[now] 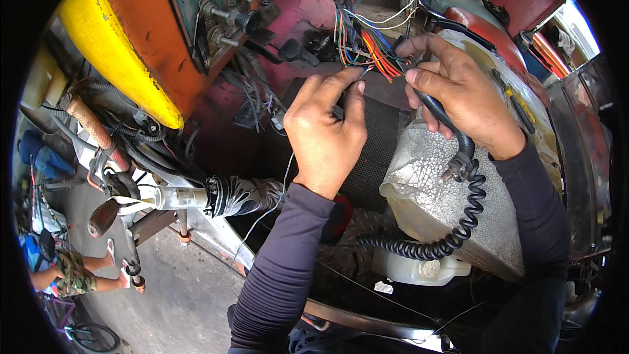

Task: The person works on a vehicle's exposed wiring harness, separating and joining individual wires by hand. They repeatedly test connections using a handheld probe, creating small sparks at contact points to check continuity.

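Note:
A bundle of coloured wires, with red, yellow, orange, green and blue strands, hangs down between my hands. My left hand is closed, thumb and forefinger pinched at the tips of thin wires on the bundle's left side. My right hand is curled around the thick end of a black coiled cable. Its raised forefinger and thumb are beside the bundle's right edge. From the right hand the cable drops past a small clamp, then curls left in a springy coil. What the right fingertips touch is partly hidden.
An orange and yellow panel with toggle switches stands at upper left. Below the right hand lies a cracked, pale seat cushion, with a whitish plastic bottle under it. A lever in a torn sleeve juts left. A person is at far lower left.

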A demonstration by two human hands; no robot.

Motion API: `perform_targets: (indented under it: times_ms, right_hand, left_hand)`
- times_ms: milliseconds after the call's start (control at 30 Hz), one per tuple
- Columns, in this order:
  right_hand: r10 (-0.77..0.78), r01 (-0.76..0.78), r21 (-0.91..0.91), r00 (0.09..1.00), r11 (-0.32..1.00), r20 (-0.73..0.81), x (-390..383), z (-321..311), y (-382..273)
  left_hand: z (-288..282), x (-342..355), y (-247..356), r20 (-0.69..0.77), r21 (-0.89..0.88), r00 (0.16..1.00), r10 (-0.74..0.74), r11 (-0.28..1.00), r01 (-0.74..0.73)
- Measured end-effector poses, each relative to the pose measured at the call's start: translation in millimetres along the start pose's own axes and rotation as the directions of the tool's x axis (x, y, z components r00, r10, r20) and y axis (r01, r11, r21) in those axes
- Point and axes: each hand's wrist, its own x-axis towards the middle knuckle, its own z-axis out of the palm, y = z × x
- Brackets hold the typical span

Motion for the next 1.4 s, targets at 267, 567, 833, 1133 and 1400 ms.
perform_targets:
  times_ms: [267, 567, 833, 1133, 1400]
  right_hand:
    - [0.002, -0.002, 0.0, 1.0, 1.0, 0.003, 0.7, 1.4, 0.6]
    - [0.033, -0.034, 0.024, 0.999, 0.999, 0.03, 6.5, 2.8, 2.6]
    - [0.057, -0.057, 0.095, 0.998, 0.994, 0.005, 16.0, 5.5, 11.0]
    - [0.058, -0.056, 0.111, 0.998, 0.992, -0.018, 20.2, 7.4, 14.0]
    - [0.039, -0.038, 0.122, 0.999, 0.992, -0.013, 20.2, 7.4, 16.0]
  left_hand:
    - [1.8, 3.2, -2.1, 0.045, 0.028, 0.999, 0.02, 0.999, -0.021]
    - [4.7, 4.9, -1.9, 0.063, 0.045, 0.997, 0.045, 0.998, -0.048]
    - [6.5, 4.9, -3.6, 0.046, 0.022, 0.997, 0.058, 0.998, -0.059]
    - [8.3, 3.9, -4.6, 0.072, 0.025, 0.997, 0.035, 0.999, -0.037]
    - [8.0, 5.6, -5.4, 0.071, 0.027, 0.997, 0.038, 0.999, -0.04]
